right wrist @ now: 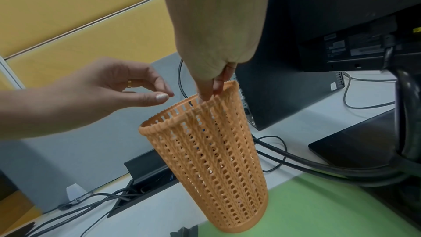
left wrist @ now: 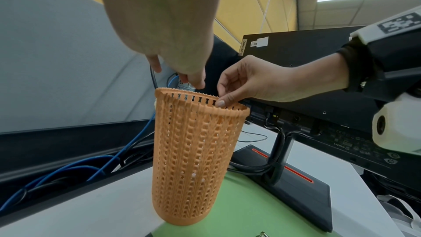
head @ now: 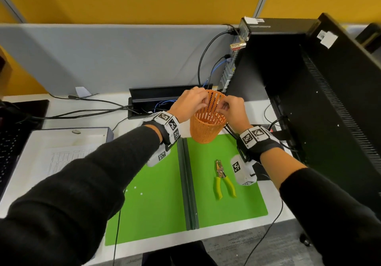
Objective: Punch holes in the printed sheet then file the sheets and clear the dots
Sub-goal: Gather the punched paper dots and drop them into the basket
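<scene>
Beside basket (head: 206, 129), monitor stand (left wrist: 280, 183).

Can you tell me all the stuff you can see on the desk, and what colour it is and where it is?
Basket: one, orange, back edge of the folder.
Folder: one, green, open flat, desk middle.
Hole punch: one, yellow handles, on folder's right half.
Paper dots: a few, white, folder's left half.
Printed sheet: one, white, left.
Computer tower: one, black, back right.
Cables: several, black and blue, behind.
Left hand: fingertips pinched over basket rim.
Right hand: pinching basket rim.
</scene>
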`<state>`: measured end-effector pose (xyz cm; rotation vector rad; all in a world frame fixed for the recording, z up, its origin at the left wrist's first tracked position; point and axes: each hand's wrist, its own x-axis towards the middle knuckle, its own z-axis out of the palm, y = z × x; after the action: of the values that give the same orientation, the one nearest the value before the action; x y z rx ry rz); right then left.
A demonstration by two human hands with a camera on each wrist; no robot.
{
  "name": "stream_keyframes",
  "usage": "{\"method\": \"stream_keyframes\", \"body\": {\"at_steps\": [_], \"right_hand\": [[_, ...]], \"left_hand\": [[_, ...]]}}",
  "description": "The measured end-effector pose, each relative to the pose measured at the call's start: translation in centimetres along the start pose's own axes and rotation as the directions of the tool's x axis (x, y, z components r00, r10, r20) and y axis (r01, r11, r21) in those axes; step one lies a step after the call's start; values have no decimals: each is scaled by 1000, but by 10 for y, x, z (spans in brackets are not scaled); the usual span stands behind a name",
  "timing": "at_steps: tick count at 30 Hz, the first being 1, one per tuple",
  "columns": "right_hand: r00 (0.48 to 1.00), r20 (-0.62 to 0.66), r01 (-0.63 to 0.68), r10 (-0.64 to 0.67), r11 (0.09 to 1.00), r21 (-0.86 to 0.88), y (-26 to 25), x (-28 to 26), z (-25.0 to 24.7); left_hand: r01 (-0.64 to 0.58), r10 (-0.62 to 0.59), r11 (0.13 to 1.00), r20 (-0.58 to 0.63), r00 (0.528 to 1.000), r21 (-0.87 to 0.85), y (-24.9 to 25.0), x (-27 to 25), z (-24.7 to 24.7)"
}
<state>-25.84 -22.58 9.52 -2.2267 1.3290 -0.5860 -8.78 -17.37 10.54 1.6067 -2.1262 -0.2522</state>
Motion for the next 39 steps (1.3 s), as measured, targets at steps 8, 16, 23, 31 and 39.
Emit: {"method": "stream_keyframes", "body": {"at_steps": [8,16,23,31,39], "right_hand": [[1000,22,-3,4,999,-40,-5,1,1],[1000,6,-17,17,1000,-16,-9,-3,5],[1000,9,-6,7,999,-39,-14,-7,2],[989,-80,119,-122,992,-36,-58,-12,19],[964,154,217,-218,976,21,-116,-54,111]], "left_hand": [[34,-34,999,-29,999,-6,1,-10,-1],[3,-3,1000,-15,1000,3,6,-17,0],[16,-15,999,-11,1000,45,2,-18,-1],[121,-110,970,-67,992,209,-21,-62,-16],[381,-381,924,-8,925,20,-54,-194,-6]]}}
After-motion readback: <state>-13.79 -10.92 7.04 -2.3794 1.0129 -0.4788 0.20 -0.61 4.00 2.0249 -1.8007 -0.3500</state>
